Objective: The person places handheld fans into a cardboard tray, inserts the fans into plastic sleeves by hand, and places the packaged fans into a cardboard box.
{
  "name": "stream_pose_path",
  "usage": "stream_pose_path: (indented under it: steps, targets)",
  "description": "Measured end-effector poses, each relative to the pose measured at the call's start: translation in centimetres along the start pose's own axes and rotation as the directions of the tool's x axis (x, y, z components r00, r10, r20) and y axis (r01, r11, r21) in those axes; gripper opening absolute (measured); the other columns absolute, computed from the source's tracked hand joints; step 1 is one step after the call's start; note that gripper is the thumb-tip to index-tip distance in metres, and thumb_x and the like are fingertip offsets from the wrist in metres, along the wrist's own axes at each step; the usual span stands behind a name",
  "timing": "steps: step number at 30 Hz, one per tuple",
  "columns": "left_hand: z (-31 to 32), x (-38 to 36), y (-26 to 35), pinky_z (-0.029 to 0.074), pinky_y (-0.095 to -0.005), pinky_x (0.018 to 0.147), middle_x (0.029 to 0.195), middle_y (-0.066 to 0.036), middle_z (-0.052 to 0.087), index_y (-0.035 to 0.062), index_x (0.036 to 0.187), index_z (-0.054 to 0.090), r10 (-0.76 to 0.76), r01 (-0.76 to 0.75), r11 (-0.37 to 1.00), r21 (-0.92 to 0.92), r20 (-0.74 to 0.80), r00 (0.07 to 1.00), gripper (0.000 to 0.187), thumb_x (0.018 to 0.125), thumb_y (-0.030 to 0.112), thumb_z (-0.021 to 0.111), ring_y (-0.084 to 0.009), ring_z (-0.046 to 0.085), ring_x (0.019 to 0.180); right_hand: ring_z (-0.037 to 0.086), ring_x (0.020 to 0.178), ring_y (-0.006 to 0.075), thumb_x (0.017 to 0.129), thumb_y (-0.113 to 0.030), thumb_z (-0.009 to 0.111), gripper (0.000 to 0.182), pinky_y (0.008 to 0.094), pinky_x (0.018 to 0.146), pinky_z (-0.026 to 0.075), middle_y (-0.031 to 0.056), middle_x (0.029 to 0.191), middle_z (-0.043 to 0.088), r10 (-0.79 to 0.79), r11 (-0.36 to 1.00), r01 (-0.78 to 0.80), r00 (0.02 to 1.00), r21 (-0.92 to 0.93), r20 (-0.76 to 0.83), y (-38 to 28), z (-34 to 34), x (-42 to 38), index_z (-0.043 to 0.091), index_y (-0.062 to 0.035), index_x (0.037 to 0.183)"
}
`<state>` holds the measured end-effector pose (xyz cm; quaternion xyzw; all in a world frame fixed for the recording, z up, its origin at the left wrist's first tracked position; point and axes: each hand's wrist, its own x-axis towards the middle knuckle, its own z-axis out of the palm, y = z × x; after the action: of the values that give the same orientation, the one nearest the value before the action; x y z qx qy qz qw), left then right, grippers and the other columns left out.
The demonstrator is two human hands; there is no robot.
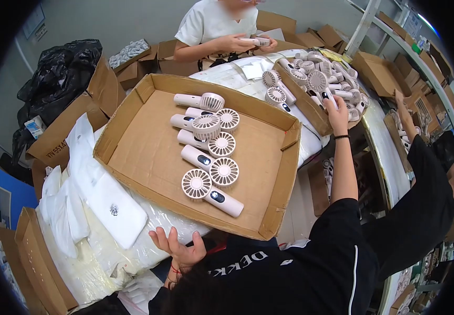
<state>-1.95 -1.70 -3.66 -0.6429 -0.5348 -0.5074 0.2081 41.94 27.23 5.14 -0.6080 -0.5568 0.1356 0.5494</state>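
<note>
My left hand (179,248) is held palm up with its fingers spread, just below the near edge of a shallow cardboard tray (143,149). Nothing is in it. Several pale pink handheld fans (226,202) lie in the tray, in an uneven column with round grilles and dark oval displays. My right hand (337,114) reaches to the right, over a second cardboard box (300,100) heaped with similar fans. Its fingers are closed round the handle of a fan (327,96); the fan's other end cannot be told from the pile.
Across the table a person in white (216,23) holds a fan in both hands. At right, another person's arm (406,118) touches an open carton (382,79). White plastic bags (114,205) lie left of the tray; a black bag (61,79) stands behind.
</note>
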Motion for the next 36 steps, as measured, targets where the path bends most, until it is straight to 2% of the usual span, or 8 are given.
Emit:
stream_pose_path:
  steps: [10,14,20,24,27,30,32,36]
  targets:
    - [-0.3,0.6,0.4,0.015,-0.0557,0.108,0.138,-0.027,0.031,-0.0042,0.124,0.040,-0.025,0.023,0.999,0.023,0.068,0.997,0.055,0.076,0.017,0.057,-0.0447,0.018,0.133,0.055,0.078,0.0059,0.080,-0.013,0.064,0.030,0.0205,0.068,0.044,0.0034,0.091,0.062,-0.123,0.941,0.030,0.959,0.338,0.257,-5.0,5.1,-1.8,0.059,-0.0002,0.107]
    - [-0.5,1.0,0.7,0.017,-0.0571,0.106,0.136,-0.028,0.033,-0.0054,0.123,0.042,-0.041,0.036,0.998,0.044,0.114,0.993,0.051,0.078,0.015,0.055,-0.0468,0.021,0.131,0.057,0.083,0.0077,0.079,-0.018,0.065,0.029,0.0218,0.070,0.043,0.0032,0.086,0.063,-0.068,0.978,-0.031,0.887,0.204,0.457,-6.9,8.3,-3.5,0.061,-0.0044,0.104]
    - [-0.6,1.1,0.6,0.018,-0.0564,0.106,0.135,-0.028,0.034,-0.0048,0.121,0.043,-0.041,0.037,0.999,0.033,0.120,0.992,0.049,0.078,0.015,0.055,-0.0468,0.022,0.130,0.054,0.082,0.0069,0.087,-0.015,0.060,0.023,0.0217,0.073,0.043,0.0024,0.092,0.062,-0.262,0.963,0.209,0.871,0.170,0.415,-5.3,8.1,-2.2,0.059,-0.0039,0.107]
    - [-0.6,1.0,0.6,0.018,-0.0559,0.106,0.135,-0.027,0.035,-0.0044,0.120,0.044,-0.048,0.046,0.999,0.022,0.124,0.991,0.048,0.078,0.015,0.054,-0.0466,0.023,0.130,0.059,0.091,0.0107,0.091,-0.014,0.056,0.019,0.0243,0.078,0.046,0.0047,0.096,0.064,-0.001,0.935,-0.124,0.936,0.331,0.353,-3.4,5.5,-0.3,0.059,-0.0007,0.104]
    - [-0.6,1.1,0.7,0.019,-0.0555,0.105,0.135,-0.027,0.036,-0.0040,0.119,0.045,-0.038,0.035,0.999,0.024,0.126,0.991,0.046,0.078,0.015,0.054,-0.0463,0.023,0.130,0.060,0.091,0.0120,0.090,-0.014,0.057,0.020,0.0244,0.078,0.046,0.0058,0.095,0.064,-0.114,0.970,0.057,0.966,0.236,0.234,1.0,3.1,3.9,0.059,0.0000,0.105]
    - [-0.5,1.2,0.7,0.020,-0.0552,0.105,0.134,-0.026,0.037,-0.0033,0.119,0.046,-0.042,0.039,0.999,0.029,0.129,0.991,0.045,0.078,0.015,0.054,-0.0460,0.025,0.129,0.061,0.089,0.0174,0.085,-0.026,0.064,0.035,0.0272,0.081,0.047,0.0090,0.092,0.065,-0.025,0.979,0.042,0.996,-0.201,0.088,3.0,1.0,6.2,0.059,0.0009,0.106]
    - [-0.4,1.1,0.8,0.024,-0.0527,0.103,0.130,-0.024,0.043,0.0001,0.114,0.052,-0.082,0.079,0.996,0.029,0.111,0.990,0.041,0.077,0.018,0.058,-0.0422,0.029,0.127,0.060,0.093,0.0246,0.076,-0.041,0.070,0.056,0.0313,0.085,0.046,0.0154,0.102,0.061,0.209,0.720,0.046,0.937,-0.693,0.280,3.5,-0.2,6.9,0.058,0.0011,0.110]
    - [-0.5,1.4,0.8,0.025,-0.0517,0.102,0.129,-0.023,0.044,0.0009,0.113,0.052,-0.068,0.065,0.997,0.029,0.128,0.989,0.040,0.077,0.017,0.058,-0.0413,0.032,0.125,0.053,0.106,0.0323,0.070,-0.050,0.071,0.074,0.0391,0.088,0.045,0.0224,0.123,0.042,0.176,0.750,0.104,0.921,-0.653,0.349,5.5,-0.2,7.2,0.051,0.0003,0.121]
